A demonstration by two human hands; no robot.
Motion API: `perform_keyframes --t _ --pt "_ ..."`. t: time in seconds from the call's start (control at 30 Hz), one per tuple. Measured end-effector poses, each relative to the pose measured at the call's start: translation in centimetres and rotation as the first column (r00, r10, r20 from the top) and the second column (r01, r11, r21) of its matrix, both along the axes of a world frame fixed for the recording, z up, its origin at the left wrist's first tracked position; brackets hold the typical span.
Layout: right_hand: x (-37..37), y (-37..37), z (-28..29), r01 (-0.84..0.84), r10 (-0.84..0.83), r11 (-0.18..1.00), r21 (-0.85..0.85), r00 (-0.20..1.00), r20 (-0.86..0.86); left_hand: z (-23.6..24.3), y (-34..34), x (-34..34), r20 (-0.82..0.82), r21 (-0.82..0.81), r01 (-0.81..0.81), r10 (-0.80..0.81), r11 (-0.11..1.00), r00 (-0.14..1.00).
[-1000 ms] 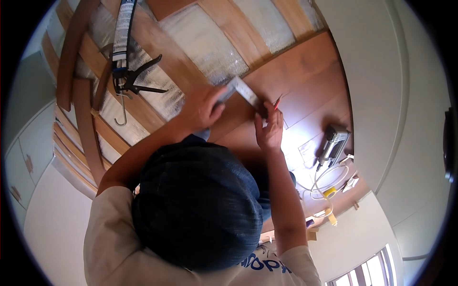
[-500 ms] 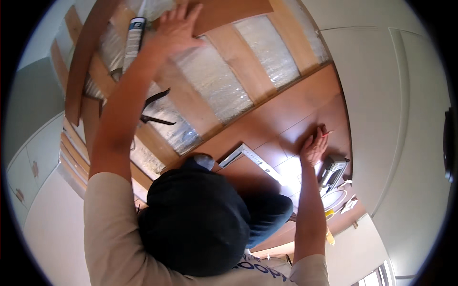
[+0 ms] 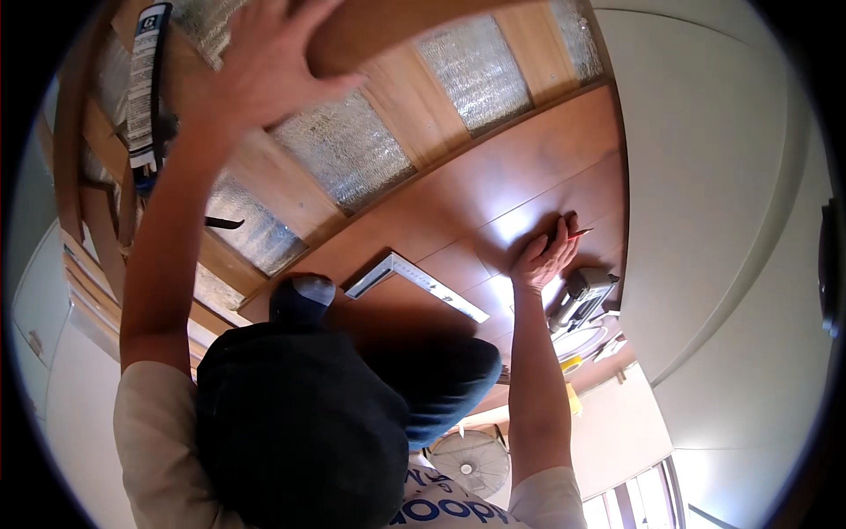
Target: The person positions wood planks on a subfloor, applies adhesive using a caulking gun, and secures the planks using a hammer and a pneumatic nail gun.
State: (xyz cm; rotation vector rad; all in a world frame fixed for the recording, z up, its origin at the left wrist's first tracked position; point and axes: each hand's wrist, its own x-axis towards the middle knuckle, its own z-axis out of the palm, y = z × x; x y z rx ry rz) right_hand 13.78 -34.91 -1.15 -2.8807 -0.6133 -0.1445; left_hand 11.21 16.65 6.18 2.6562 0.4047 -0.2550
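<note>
My left hand (image 3: pixel 273 66) is spread wide at the top edge, beside the end of a brown floorboard (image 3: pixel 388 26). Its thumb points right along the board's near side; how firmly it touches is blurred. My right hand (image 3: pixel 546 254) rests on the laid brown flooring (image 3: pixel 423 220) with a thin red pencil (image 3: pixel 580 234) between its fingers. A metal carpenter's square (image 3: pixel 432 286) lies on the flooring between my knee and the joists. Left of my left forearm is a caulking gun with a cartridge (image 3: pixel 145 88); its black handle (image 3: pixel 225 223) shows past the arm.
Wooden joists (image 3: pixel 419 106) alternate with silvery foil insulation (image 3: pixel 352 150). A grey power tool (image 3: pixel 583 295) sits right of my right wrist, near a pale hose (image 3: pixel 582 339) and yellow tape (image 3: pixel 571 363). A pale wall (image 3: pixel 696 220) bounds the right; a fan (image 3: pixel 467 463) stands behind.
The view has swung, shifting the square and the right hand leftward in it. My left hand and the floorboard sit higher, partly cut off by the top edge. The red pencil stays in my right hand.
</note>
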Motion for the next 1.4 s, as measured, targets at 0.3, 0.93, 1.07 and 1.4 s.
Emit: perform_keyframes --t 0.3,0.93,1.07,1.4 --pt "0.0 -0.1 -0.2 -0.008 0.008 1.0 -0.011 1.0 -0.007 -3.4 -8.3 2.6 0.288 0.021 0.091 -0.094 0.996 0.953" --pt "0.1 -0.4 -0.5 -0.028 0.028 0.999 -0.015 0.999 -0.026 -6.1 -10.0 7.2 0.316 -0.022 0.109 -0.096 0.994 0.944" --pt "0.0 -0.8 -0.8 -0.029 0.029 1.0 -0.007 1.0 -0.004 -5.4 -9.7 8.7 0.194 -0.143 0.119 -0.09 0.982 0.977" --pt "0.1 -0.8 -0.9 -0.035 0.035 0.999 -0.008 0.999 -0.009 -8.1 -10.5 8.4 0.284 -0.116 0.176 -0.137 0.978 0.949"
